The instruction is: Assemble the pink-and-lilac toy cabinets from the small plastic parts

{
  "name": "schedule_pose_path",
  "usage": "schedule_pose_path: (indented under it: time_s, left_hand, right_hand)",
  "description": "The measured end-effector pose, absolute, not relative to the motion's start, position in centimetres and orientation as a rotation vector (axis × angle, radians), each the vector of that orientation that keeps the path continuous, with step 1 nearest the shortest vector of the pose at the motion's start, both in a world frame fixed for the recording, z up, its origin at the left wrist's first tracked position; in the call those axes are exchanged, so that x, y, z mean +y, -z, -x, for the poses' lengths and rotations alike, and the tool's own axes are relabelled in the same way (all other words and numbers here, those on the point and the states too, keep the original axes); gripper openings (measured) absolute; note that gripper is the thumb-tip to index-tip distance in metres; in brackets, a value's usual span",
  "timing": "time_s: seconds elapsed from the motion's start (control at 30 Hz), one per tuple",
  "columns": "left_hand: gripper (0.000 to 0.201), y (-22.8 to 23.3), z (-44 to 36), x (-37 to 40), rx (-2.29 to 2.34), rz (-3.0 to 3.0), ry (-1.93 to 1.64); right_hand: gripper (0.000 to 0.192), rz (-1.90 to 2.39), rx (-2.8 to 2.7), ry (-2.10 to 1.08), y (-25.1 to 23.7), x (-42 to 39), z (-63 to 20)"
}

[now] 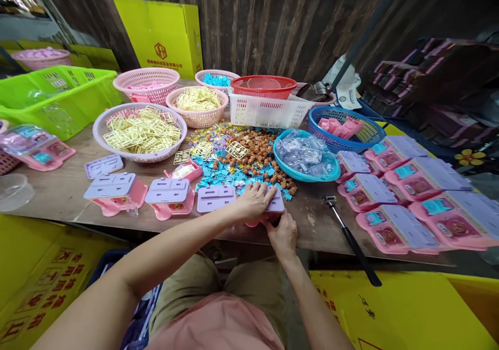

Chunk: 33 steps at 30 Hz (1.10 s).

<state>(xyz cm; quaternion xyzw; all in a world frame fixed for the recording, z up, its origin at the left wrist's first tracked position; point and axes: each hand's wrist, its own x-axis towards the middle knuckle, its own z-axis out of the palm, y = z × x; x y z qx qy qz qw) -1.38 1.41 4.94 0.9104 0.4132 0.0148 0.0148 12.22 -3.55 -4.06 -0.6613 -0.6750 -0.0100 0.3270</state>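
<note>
Here, a wooden worktop (70,194) is seen, crowded with baskets and plastic parts. A green crate (58,98) is set at its far left, and a round basket of yellow frames (140,132) lies behind a row of pink toys with lilac lids (169,197). A pink toy (273,207) at the near edge is pressed from above by the left hand (253,200), fingers spread flat, and is gripped at its front by the right hand (284,231). A black-handled tool (353,241) lies just to the right.
</note>
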Motion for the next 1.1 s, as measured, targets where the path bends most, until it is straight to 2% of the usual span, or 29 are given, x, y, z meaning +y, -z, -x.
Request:
schedule_pose_path:
  time_s: [0.2,0.43,0.7,0.97,1.03,1.1]
  left_hand:
    - [0.068,-4.8,1.4,1.3,1.306,-2.854,-0.067]
    - [0.079,-4.4,1.3,1.4,1.319,-2.855,-0.074]
    - [0.075,-5.2,1.4,1.0,1.329,-2.844,-0.07]
    - [0.074,-5.5,1.2,1.4,1.276,-2.751,-0.012]
    - [0.079,-6.3,1.8,1.6,1.222,-2.683,0.029]
    - [0.078,-7.4,3.4,1.6,1.23,-2.613,-0.061]
  right_hand:
    - [0.057,1.781,-1.739,0.017,4.2,-3.4,-12.1]
    - [0.061,1.615,-1.773,-0.106,4.7,-2.6,-12.8]
    - [0.063,1.697,-1.712,0.006,4.8,-3.3,-11.9]
    - [0.07,1.648,-1.681,-0.122,4.8,-3.0,-12.2]
    - [0.067,1.597,-1.636,-0.141,4.5,-3.6,-12.2]
    - [0.053,1.556,-1.532,-0.114,4.2,-4.9,-12.0]
